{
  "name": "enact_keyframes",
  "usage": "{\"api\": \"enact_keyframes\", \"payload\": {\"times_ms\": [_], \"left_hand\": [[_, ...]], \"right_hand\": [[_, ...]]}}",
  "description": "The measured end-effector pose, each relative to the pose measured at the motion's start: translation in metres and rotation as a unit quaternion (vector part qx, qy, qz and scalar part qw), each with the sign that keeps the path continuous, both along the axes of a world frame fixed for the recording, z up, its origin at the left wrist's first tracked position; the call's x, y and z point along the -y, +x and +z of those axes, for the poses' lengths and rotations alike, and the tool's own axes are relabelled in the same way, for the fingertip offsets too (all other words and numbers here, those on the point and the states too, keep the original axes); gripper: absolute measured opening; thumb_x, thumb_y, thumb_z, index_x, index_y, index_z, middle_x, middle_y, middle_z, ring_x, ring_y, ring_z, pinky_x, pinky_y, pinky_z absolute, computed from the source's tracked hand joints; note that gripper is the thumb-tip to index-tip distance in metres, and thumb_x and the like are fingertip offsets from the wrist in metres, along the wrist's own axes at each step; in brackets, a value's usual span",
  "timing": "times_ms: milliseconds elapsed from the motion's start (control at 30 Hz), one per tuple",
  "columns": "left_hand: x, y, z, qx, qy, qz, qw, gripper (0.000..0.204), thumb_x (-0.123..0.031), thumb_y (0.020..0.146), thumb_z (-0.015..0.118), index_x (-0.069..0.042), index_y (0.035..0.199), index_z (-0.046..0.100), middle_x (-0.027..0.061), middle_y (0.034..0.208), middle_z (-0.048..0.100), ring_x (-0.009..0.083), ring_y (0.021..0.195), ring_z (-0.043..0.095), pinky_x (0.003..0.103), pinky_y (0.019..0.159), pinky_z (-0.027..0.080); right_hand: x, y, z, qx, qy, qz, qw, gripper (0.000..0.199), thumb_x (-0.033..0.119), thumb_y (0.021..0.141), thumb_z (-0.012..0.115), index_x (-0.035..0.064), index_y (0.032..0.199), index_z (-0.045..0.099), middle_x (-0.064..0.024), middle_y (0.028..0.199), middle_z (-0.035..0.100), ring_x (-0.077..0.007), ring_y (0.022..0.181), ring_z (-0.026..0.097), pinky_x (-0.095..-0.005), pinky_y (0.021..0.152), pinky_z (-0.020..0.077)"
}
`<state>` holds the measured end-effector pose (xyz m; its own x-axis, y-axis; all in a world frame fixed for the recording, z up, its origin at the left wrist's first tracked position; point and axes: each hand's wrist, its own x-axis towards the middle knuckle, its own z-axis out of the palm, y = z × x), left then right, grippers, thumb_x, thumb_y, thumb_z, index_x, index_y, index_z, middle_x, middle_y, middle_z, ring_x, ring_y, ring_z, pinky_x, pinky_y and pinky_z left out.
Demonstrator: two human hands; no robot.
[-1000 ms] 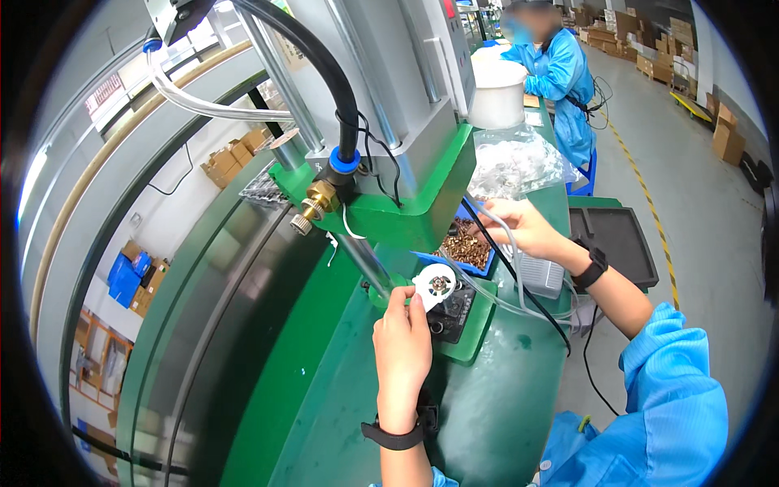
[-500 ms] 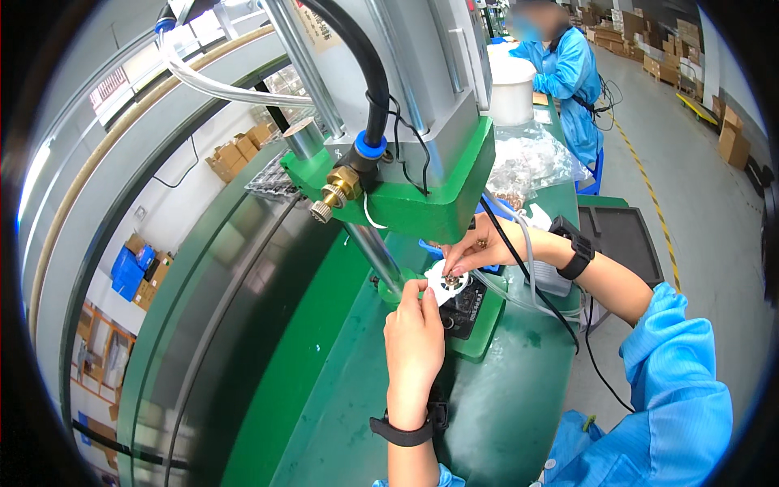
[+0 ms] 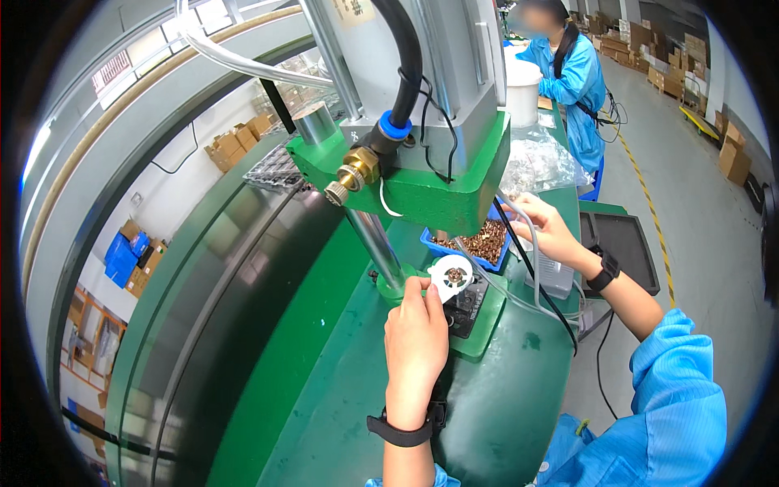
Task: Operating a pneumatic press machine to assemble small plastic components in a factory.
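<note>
My left hand (image 3: 416,329) pinches the near-left edge of a flat white plastic part (image 3: 448,292), round with a tab. A small coppery metal piece (image 3: 456,276) sits in the middle of its round opening. The part is over a black plate (image 3: 464,316) on the green base of a press. To the right, my right hand (image 3: 548,235) is lifted beside a blue tray (image 3: 497,266) of small copper-coloured pieces (image 3: 484,243). Its fingers look loosely curved and apart, partly behind a grey tube; I see nothing clearly held in them.
The green press head (image 3: 422,191), with a brass valve (image 3: 355,172), hangs above the work. Grey tubing (image 3: 527,235) and a black cable (image 3: 540,280) run past my right hand. A clear plastic bag (image 3: 535,162), a white bucket (image 3: 522,93) and a co-worker (image 3: 580,81) in blue are farther back.
My right hand has moved from the white part's centre to the right and away, uncovering the coppery piece and the blue tray. My left hand still holds the white part. The view has shifted slightly.
</note>
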<state>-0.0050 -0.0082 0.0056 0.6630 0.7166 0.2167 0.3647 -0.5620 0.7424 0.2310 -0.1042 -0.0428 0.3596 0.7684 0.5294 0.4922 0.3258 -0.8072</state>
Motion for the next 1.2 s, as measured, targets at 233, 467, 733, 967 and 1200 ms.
{"api": "enact_keyframes", "payload": {"times_ms": [233,467,733,967,1200], "left_hand": [[-0.001,-0.001,0.004,-0.033,-0.016,0.009,0.999,0.022,-0.019,0.091,0.04,0.0,0.091,0.052,0.0196,0.063,0.059,0.0384,0.066,0.058,0.048,0.062,0.042],[0.002,0.0,0.004,-0.036,-0.017,0.005,0.999,0.021,-0.019,0.09,0.04,0.0,0.091,0.05,0.0214,0.064,0.058,0.0402,0.067,0.057,0.048,0.061,0.042],[0.002,-0.002,0.002,-0.028,-0.014,-0.002,0.999,0.019,-0.018,0.09,0.04,-0.001,0.091,0.049,0.021,0.063,0.058,0.0408,0.066,0.057,0.049,0.061,0.041],[0.003,0.001,0.003,-0.026,-0.036,-0.003,0.999,0.019,-0.019,0.09,0.039,-0.002,0.09,0.048,0.0209,0.063,0.057,0.0409,0.066,0.057,0.049,0.06,0.042],[0.003,0.004,0.0,0.026,0.038,0.034,0.998,0.02,-0.018,0.09,0.04,-0.002,0.086,0.05,0.0209,0.065,0.058,0.0402,0.067,0.057,0.048,0.059,0.041]], "right_hand": [[0.007,-0.002,-0.03,0.225,0.035,-0.195,0.954,0.043,0.003,0.077,0.053,0.0039,0.119,0.045,-0.0065,0.087,0.046,-0.0126,0.06,0.039,-0.0246,0.059,0.0366],[0.011,0.0,-0.035,0.208,0.031,-0.221,0.952,0.038,0.005,0.078,0.055,0.004,0.115,0.046,-0.0074,0.087,0.047,-0.014,0.06,0.04,-0.0254,0.06,0.0375],[-0.011,0.004,-0.003,0.304,-0.048,-0.186,0.933,0.019,0.02,0.077,0.058,0.0062,0.091,0.06,-0.0111,0.087,0.057,-0.0275,0.08,0.054,-0.035,0.072,0.0394],[-0.075,0.026,-0.034,0.434,-0.176,-0.008,0.884,0.038,0.009,0.069,0.065,0.0026,0.106,0.055,-0.0163,0.096,0.059,-0.0303,0.093,0.055,-0.0373,0.078,0.0437],[-0.075,0.01,-0.011,0.395,-0.256,-0.003,0.882,0.028,0.006,0.067,0.064,0.0038,0.094,0.059,-0.0123,0.076,0.061,-0.0253,0.075,0.06,-0.0365,0.071,0.0456]]}}
